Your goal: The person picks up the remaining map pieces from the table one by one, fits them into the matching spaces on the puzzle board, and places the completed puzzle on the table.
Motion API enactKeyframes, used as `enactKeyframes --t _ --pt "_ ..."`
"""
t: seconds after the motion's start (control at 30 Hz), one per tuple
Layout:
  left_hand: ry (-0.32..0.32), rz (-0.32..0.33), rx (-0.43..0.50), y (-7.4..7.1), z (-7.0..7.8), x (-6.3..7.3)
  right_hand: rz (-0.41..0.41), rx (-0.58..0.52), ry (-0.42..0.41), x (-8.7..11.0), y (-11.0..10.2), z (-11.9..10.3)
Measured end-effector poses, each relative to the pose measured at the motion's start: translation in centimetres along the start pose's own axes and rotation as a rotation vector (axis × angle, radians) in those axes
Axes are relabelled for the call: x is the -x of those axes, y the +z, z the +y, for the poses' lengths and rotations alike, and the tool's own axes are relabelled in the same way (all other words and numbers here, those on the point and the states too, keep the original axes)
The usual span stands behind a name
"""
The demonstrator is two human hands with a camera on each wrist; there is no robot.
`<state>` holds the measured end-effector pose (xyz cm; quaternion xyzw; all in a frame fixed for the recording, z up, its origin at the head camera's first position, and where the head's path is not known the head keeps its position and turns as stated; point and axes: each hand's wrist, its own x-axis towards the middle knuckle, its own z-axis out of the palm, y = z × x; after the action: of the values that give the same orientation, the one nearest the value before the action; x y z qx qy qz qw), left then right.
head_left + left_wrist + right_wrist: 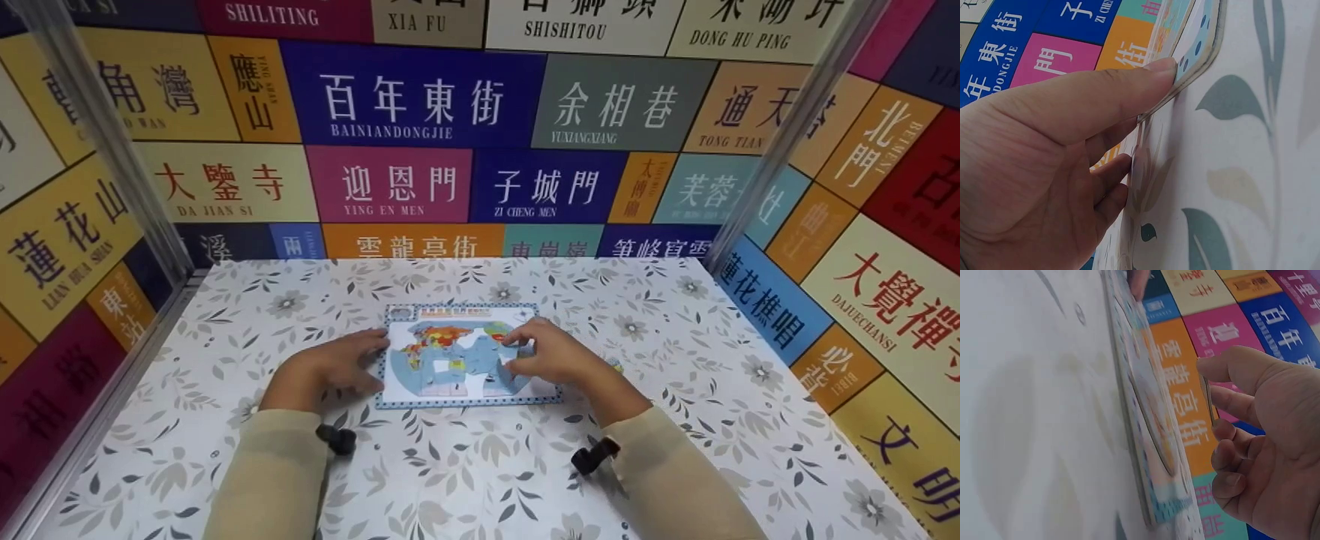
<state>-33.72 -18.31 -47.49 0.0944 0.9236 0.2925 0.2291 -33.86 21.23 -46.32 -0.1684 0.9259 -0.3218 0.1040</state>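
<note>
A world map jigsaw puzzle [469, 404] with a blue dotted border lies flat on the table, with several white gaps in its map. My left hand [330, 364] is at the puzzle's left edge; in the left wrist view its thumb [1129, 93] touches the border near a corner, the other fingers loosely bent beside it. Over the map's right side, my right hand [555, 352] pinches a thin puzzle piece [1206, 396] between thumb and fingertips. That piece shows edge-on, raised off the board, so its printed face is hidden.
A white tablecloth [480, 480] with grey leaves and flowers covers the table. Beside my right wrist lies a small colourful thing [615, 364], mostly hidden. Panels with coloured name signs [416, 97] stand along the back and both sides, with metal posts [799, 112] at the corners.
</note>
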Motion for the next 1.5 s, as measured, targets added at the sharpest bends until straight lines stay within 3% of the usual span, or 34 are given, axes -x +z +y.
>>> enactKeyframes --t 0.23,0.53,0.77,1.0,1.33,1.5 --pt "-0.010 0.006 0.017 0.0 0.2 0.2 -0.024 0.007 -0.089 0.3 1.4 -1.3" --pt "-0.046 0.002 0.035 -0.1 0.2 0.3 -0.034 0.033 -0.075 0.1 1.9 -3.1" --pt "-0.045 -0.004 0.006 -0.1 0.1 0.2 -0.086 0.052 -0.119 -0.4 2.2 -4.5" --pt "-0.049 -0.010 0.009 0.1 0.4 0.1 -0.106 0.059 -0.117 -0.7 3.0 -3.9" --pt "-0.071 -0.016 0.028 0.1 0.5 -0.1 -0.129 0.095 -0.188 -1.0 4.0 -2.9" --pt "-0.070 -0.014 0.022 0.0 0.5 0.0 -0.145 0.110 -0.147 -1.0 4.4 -2.8"
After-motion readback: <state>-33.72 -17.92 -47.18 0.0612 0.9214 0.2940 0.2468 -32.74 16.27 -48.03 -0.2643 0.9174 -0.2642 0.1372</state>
